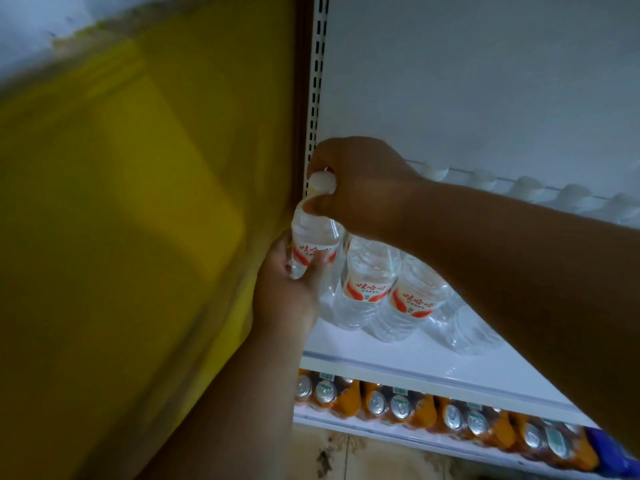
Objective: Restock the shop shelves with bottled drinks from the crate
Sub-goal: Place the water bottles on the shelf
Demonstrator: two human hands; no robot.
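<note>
- While both hands work at the far left end of the white shelf [398, 344], they share one clear water bottle [313, 245] with a red-and-white label and a white cap.
- Left hand [294, 289] comes up from below, its fingers and thumb curled around the bottle's lower body at the label.
- Right hand [360, 181] reaches in from the right, its fingers wrapped over the cap and neck from above.
- Held this way, the bottle sits just beside the slotted upright [317, 84] of the shelving, against the yellow wall [138, 202]; whether its base touches the shelf is hard to tell, since the left hand covers it.
- Just to its right, more bottles [391, 292] of the same kind stand close together on the shelf, and a row of white caps [526, 188] runs along the back.
- One shelf down, a line of orange cans [433, 407] with silver tops fills the front edge, with something blue [609, 452] at its right end.
- Mottled brown floor [346, 455] shows beneath.
</note>
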